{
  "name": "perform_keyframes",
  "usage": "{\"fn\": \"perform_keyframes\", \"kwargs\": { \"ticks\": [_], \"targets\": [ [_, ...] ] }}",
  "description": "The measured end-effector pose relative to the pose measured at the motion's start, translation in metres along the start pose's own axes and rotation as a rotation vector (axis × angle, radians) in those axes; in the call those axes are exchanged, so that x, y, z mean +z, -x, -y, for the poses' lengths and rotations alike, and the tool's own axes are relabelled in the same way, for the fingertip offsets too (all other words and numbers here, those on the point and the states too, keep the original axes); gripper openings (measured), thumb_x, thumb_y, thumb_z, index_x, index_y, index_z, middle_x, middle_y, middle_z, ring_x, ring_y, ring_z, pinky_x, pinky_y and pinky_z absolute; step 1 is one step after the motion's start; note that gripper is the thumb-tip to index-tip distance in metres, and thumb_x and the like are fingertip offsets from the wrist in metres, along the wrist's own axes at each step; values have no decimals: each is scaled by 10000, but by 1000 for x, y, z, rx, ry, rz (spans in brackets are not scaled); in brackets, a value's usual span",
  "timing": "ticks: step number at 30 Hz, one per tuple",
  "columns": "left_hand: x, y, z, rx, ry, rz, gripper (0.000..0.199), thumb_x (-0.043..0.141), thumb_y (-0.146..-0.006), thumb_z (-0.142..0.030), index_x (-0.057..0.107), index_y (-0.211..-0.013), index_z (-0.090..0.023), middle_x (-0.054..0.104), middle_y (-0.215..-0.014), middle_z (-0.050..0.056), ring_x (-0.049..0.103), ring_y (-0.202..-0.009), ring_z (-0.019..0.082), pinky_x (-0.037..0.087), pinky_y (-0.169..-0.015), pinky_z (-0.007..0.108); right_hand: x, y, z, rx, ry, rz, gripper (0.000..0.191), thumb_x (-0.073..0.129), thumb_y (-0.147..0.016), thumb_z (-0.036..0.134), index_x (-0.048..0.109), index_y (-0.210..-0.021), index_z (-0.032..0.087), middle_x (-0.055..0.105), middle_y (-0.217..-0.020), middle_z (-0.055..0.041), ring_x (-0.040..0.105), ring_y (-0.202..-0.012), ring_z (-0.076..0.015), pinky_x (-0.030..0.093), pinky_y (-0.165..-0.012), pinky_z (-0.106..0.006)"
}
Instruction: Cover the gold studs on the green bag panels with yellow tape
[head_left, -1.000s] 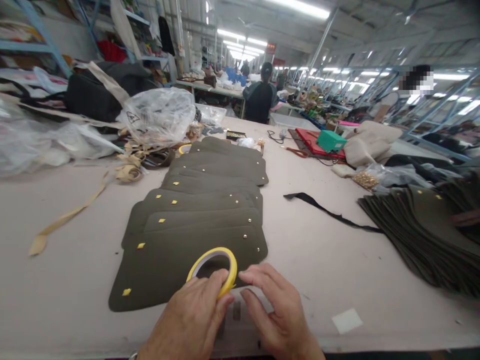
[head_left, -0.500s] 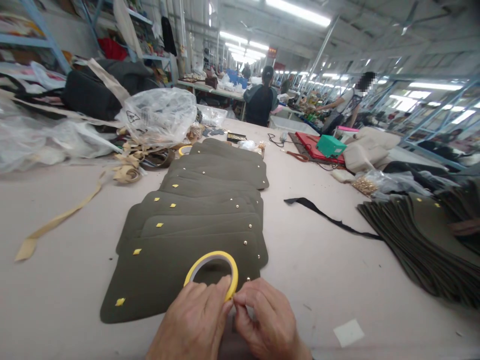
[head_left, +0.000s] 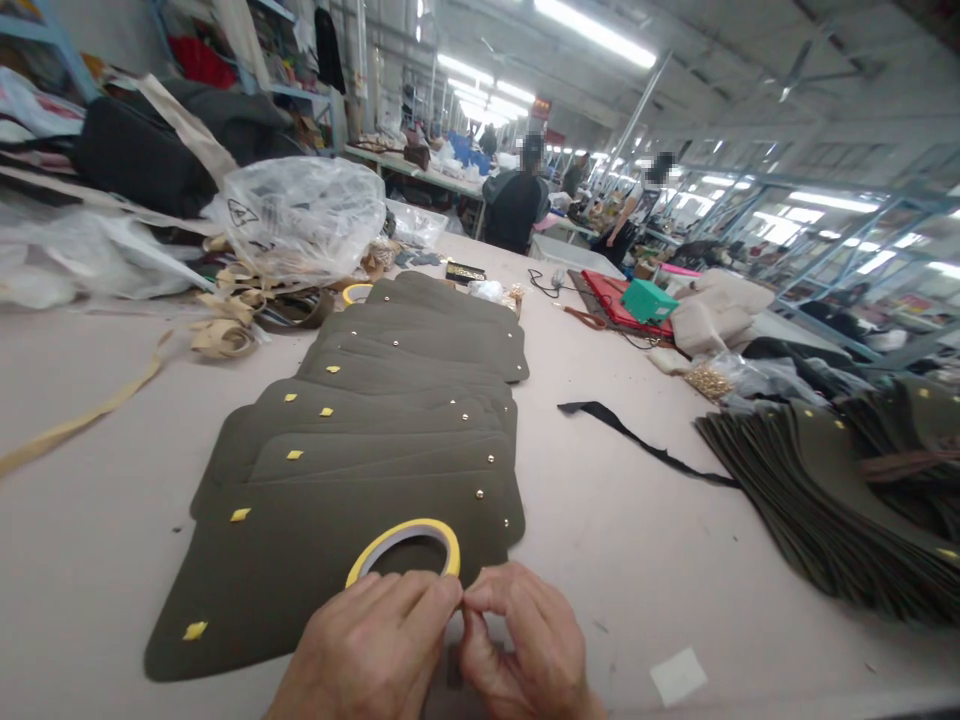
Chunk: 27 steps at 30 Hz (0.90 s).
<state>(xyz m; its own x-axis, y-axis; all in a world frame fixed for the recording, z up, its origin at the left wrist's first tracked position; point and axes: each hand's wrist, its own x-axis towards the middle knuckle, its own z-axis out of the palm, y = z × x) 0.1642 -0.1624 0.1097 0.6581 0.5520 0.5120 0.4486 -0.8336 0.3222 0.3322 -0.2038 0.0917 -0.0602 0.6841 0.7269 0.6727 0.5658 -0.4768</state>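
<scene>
My left hand (head_left: 367, 640) is closed round the lower part of a roll of yellow tape (head_left: 448, 535), held on edge over the nearest dark olive panel (head_left: 300, 540). Beside it my right hand (head_left: 523, 635) makes a pinch, thumb against forefinger, right at the tape's lower right edge. What sits in that pinch is too small to make out; the fingertips of both hands almost meet. The overlapping panels run away from me across the table, with small yellow tape pieces (head_left: 240, 515) on their left side and shiny metal studs (head_left: 480, 494) on their right.
A fanned stack of olive panels (head_left: 772, 490) lies at the right, near a black strip (head_left: 645, 440). Clear plastic bags (head_left: 307, 215) and beige strap coils (head_left: 221, 338) crowd the left back. A green box (head_left: 647, 300) rests on a red case. Two people stand farther off.
The view has shifted a little, so the panels appear lower and farther left. Both hands stay together at the tape roll. The person at the back right appears farther left.
</scene>
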Motion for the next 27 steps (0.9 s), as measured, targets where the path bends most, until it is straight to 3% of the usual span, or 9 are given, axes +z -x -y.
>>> {"fn": "perform_keyframes", "kwargs": {
  "ticks": [2, 5, 7, 9, 11, 15, 19, 27],
  "targets": [
    [1, -5, -2, -6, 17, -37, 275, 332, -955, -162, 570, -822, -198, 576, -670, -2, 564, -605, 114, 463, -607, 200, 2, 2, 4, 203, -66, 12, 142, 534, -776, 52, 606, -748, 171, 660, -635, -27, 624, -563, -137, 503, -538, -221],
    [3, -11, -6, -21, 12, -83, 288, 344, -948, -159, 565, -767, -196, 541, -637, 0, 547, -604, 120, 456, -607, 212, 6, 4, 8, 728, -348, 76, 146, 570, -814, 173, 588, -669, 171, 640, -541, -6, 597, -455, -125, 470, -441, -198],
    [4, -12, -8, -12, 6, -113, 288, 352, -943, -150, 567, -757, -195, 532, -628, 1, 537, -602, 125, 448, -608, 225, 7, 3, 5, 980, -505, 48, 185, 615, -808, 267, 581, -657, 166, 622, -499, 2, 584, -425, -125, 463, -423, -199],
    [4, -11, -9, 19, 6, -128, 270, 360, -941, -141, 577, -789, -192, 543, -645, 4, 530, -609, 130, 440, -610, 241, 4, 2, -4, 1102, -571, -25, 238, 672, -765, 349, 576, -649, 164, 606, -489, 12, 580, -429, -125, 479, -449, -211],
    [6, -8, -6, 34, -11, -135, 254, 359, -943, -131, 585, -842, -186, 569, -690, 13, 530, -632, 142, 432, -618, 264, -4, 2, -15, 1176, -592, 12, 284, 705, -737, 403, 590, -664, 154, 609, -502, 11, 577, -439, -121, 489, -470, -220],
    [19, 1, 9, -20, -127, 34, 234, 366, -940, -116, 584, -890, -185, 602, -793, 38, 534, -699, 186, 434, -646, 322, -21, 8, -28, 1193, -505, 307, 302, 667, -797, 419, 646, -757, 120, 639, -576, -16, 588, -488, -119, 485, -502, -222],
    [31, 8, 18, -71, -176, 271, 112, 517, -878, -102, 577, -907, -192, 607, -882, 47, 536, -792, 226, 453, -674, 349, -23, 9, -25, 1101, -321, 414, 265, 579, -871, 369, 632, -743, 144, 601, -585, 8, 552, -501, -113, 443, -490, -211],
    [38, 8, 16, -88, -90, 338, 106, 574, -862, -126, 564, -934, -203, 595, -938, 38, 522, -830, 221, 478, -709, 365, -22, 8, -24, 673, 100, 482, 184, 516, -894, 223, 632, -755, 192, 657, -696, -15, 613, -642, -150, 456, -602, -255]
  ]
}}
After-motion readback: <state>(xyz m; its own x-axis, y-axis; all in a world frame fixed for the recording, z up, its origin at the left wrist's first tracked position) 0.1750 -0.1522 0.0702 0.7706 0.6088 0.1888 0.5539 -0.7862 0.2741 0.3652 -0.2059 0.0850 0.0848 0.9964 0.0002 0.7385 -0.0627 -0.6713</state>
